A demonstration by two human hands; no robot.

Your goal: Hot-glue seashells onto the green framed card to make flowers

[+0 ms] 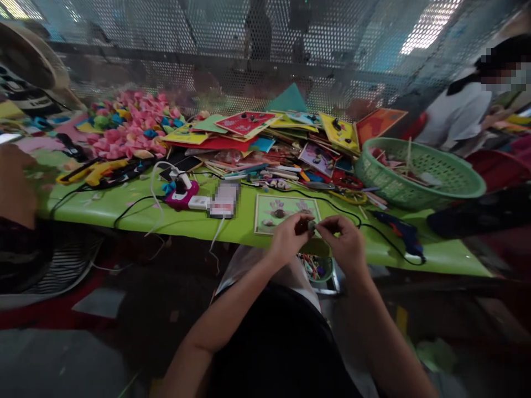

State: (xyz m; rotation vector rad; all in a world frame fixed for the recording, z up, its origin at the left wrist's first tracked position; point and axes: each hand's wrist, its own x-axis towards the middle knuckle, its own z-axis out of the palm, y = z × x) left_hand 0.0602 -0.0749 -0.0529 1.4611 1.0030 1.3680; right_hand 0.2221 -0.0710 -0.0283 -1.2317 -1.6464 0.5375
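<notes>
My left hand (292, 235) and my right hand (344, 239) meet over the front edge of the green table. Between their fingertips is a small greyish, stone-like piece (311, 225), too small to name surely. Both hands pinch it. Just behind my left hand lies a light green framed card (265, 209) with a dark round piece (278, 213) and a pale pebble-like piece (268, 222) on it. My left fingers hide part of the card's right side.
A phone (224, 200) lies beside a purple power strip (182, 197). A blue glue gun (398, 229) rests to the right, its cord crossing the table (136, 221). A green basket (423, 171) stands behind it. Coloured cards (244, 124) and pink paper pieces (136, 116) are heaped at the back.
</notes>
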